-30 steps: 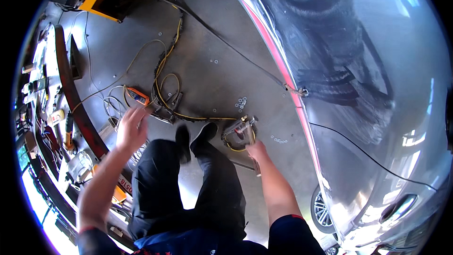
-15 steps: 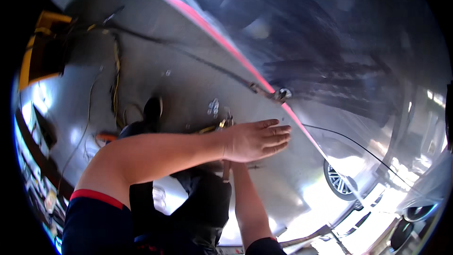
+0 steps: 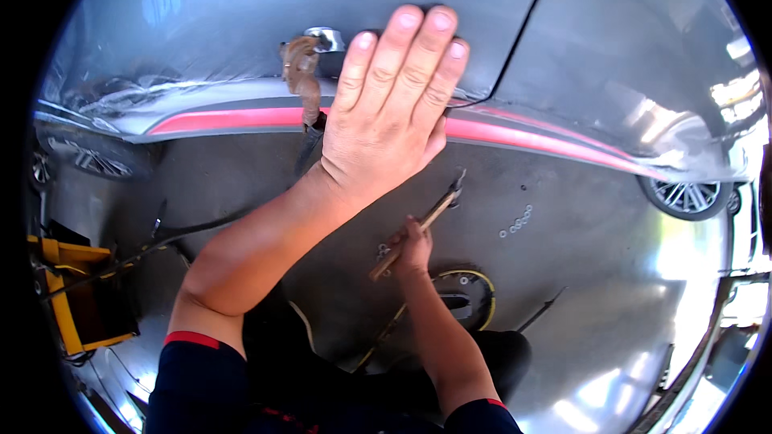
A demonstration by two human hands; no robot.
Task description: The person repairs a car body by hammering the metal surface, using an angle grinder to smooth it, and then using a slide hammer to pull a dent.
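A grey car side with a red stripe along its lower edge [image 3: 241, 119] fills the upper view. Fingers straight and nearly together, my left hand [image 3: 390, 104] spreads flat over the door panel [image 3: 217, 16]; it seems to lie against the metal. Just left of it, a rusty metal clamp [image 3: 303, 72] hangs at the panel, beside a small shiny ring-like piece [image 3: 326, 38]. Lower down, my right hand [image 3: 414, 249] is wrapped round the wooden handle of a hammer [image 3: 438, 207]. The hammer's head points up and away, below the car's edge.
A dark cable [image 3: 209, 225] runs from the clamp area toward a yellow frame or cart [image 3: 68, 297]. Several small rings [image 3: 517, 225] lie on the floor. Near my legs sit a yellow-edged round thing [image 3: 490, 297] and a thin rod [image 3: 543, 311]. Car wheels [image 3: 683, 197] stand at both sides.
My view has turned to face the car side squarely. My left hand has gone from pointing sideways above the floor to flat over the panel. The hammer in my right hand now shows clearly.
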